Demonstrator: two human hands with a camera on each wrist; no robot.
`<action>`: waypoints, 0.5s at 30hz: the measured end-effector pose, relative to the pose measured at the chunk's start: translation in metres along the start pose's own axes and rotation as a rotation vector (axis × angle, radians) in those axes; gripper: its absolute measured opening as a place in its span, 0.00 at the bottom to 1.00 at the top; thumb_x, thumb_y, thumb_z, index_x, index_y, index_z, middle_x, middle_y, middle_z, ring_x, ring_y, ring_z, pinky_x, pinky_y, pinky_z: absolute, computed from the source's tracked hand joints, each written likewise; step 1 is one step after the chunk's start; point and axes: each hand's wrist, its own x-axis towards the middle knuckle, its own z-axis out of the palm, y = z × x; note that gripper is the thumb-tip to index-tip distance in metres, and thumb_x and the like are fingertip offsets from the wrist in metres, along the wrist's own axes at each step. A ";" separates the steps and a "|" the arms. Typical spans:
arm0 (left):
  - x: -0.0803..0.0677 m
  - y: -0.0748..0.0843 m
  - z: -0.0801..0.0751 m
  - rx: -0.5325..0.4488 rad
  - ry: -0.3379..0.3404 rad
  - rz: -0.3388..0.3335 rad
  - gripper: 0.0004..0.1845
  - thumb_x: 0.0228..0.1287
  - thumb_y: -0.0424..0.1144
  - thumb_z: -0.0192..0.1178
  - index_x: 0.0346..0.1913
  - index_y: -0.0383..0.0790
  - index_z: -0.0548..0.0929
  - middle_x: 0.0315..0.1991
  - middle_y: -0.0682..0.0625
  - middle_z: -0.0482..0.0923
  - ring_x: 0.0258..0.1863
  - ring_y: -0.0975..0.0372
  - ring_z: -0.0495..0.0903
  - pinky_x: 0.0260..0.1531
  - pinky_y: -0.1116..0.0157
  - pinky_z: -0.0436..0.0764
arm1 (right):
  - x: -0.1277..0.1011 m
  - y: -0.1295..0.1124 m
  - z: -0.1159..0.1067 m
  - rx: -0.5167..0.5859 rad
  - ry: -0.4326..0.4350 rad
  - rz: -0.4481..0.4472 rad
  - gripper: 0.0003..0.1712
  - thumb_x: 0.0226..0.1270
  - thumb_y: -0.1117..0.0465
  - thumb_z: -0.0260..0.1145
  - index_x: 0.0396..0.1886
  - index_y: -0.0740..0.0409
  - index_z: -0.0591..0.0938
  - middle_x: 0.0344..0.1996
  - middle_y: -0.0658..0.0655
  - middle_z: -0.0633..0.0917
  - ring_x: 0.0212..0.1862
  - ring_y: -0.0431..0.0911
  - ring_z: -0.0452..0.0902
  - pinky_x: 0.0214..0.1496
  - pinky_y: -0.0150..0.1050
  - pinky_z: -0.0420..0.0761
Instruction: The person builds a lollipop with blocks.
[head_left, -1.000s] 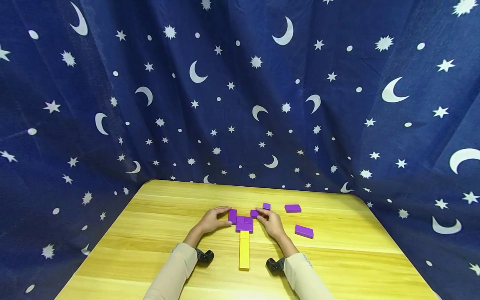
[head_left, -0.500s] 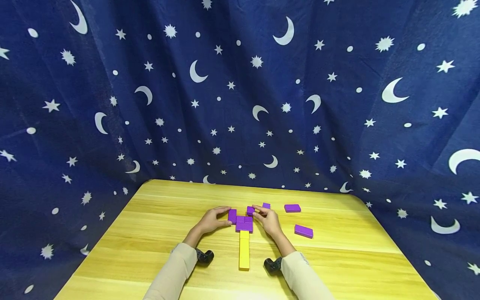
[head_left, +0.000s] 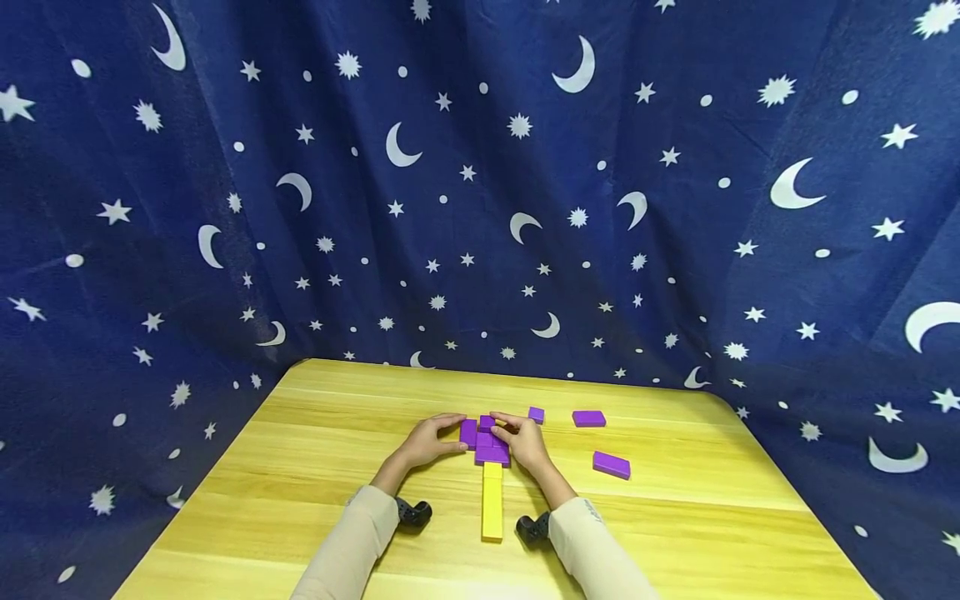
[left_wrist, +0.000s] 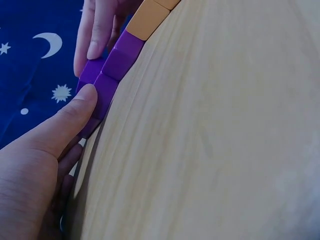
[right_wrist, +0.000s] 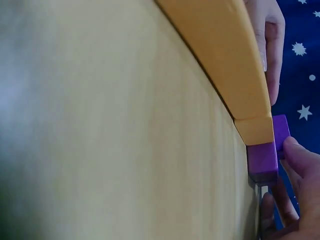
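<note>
In the head view my left hand (head_left: pixel 429 442) holds an upright-lying purple rectangular block (head_left: pixel 468 434) between thumb and fingers, at the left side of a purple group. My right hand (head_left: pixel 523 440) pinches a small purple block (head_left: pixel 487 423) at the top of that group, right beside the left hand's block. Below them a wider purple block (head_left: pixel 492 456) lies crosswise, meeting a column of yellow blocks (head_left: pixel 492 507). The left wrist view shows the left thumb (left_wrist: pixel 75 117) against a purple block. In the right wrist view, the right thumb (right_wrist: pixel 299 156) presses on purple.
A small purple block (head_left: pixel 536 414) lies just behind the right hand. Farther right are two purple rectangular blocks, one at the back (head_left: pixel 588 418) and one nearer (head_left: pixel 611 465). A blue curtain (head_left: pixel 480 208) with moons and stars hangs behind the wooden table (head_left: pixel 337 400).
My right hand has moved left, carrying the small purple block from the group's right side to its top, next to the left hand's block. The left hand has stayed in place.
</note>
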 end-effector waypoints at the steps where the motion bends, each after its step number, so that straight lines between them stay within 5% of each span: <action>1: 0.000 0.000 0.000 0.003 0.000 0.005 0.35 0.54 0.57 0.64 0.61 0.40 0.73 0.59 0.45 0.72 0.60 0.50 0.67 0.60 0.52 0.65 | 0.000 0.000 0.000 -0.011 0.002 -0.001 0.16 0.60 0.63 0.65 0.49 0.58 0.83 0.44 0.59 0.84 0.39 0.45 0.78 0.39 0.35 0.80; 15: -0.002 0.004 0.000 -0.018 -0.002 -0.022 0.35 0.53 0.56 0.64 0.62 0.40 0.73 0.60 0.46 0.71 0.61 0.52 0.66 0.61 0.54 0.64 | 0.001 0.005 0.006 -0.068 -0.003 -0.029 0.15 0.59 0.64 0.66 0.47 0.58 0.84 0.46 0.59 0.83 0.52 0.54 0.75 0.54 0.48 0.75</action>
